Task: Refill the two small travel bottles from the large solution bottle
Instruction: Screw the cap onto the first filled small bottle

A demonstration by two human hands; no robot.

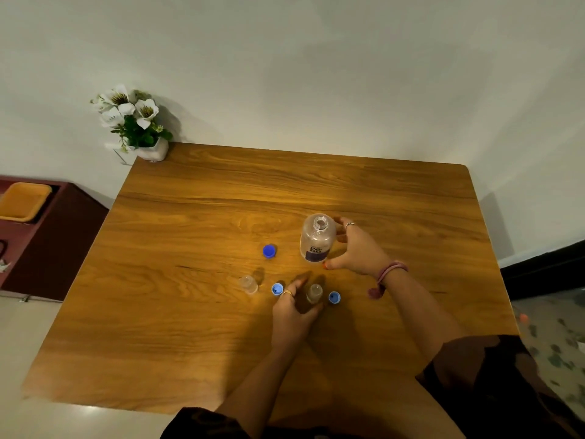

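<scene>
The large clear solution bottle [318, 237] stands upright and uncapped on the wooden table [202, 217]. My right hand [357, 248] curves beside its right side with fingers spread; thumb and fingertips are at the bottle's wall, and no firm grip shows. Its dark blue cap [269, 251] lies to the left. My left hand [291, 308] wraps around one small clear travel bottle [314, 293], which stands upright and open. The other small travel bottle [249, 284] stands open and alone further left. Two light blue small caps [277, 289] [334, 297] lie on either side of the held bottle.
A white pot of artificial flowers [136, 122] stands at the table's far left corner against the wall. A dark red cabinet with an orange tray [23, 201] sits left of the table. The table's far half is bare wood.
</scene>
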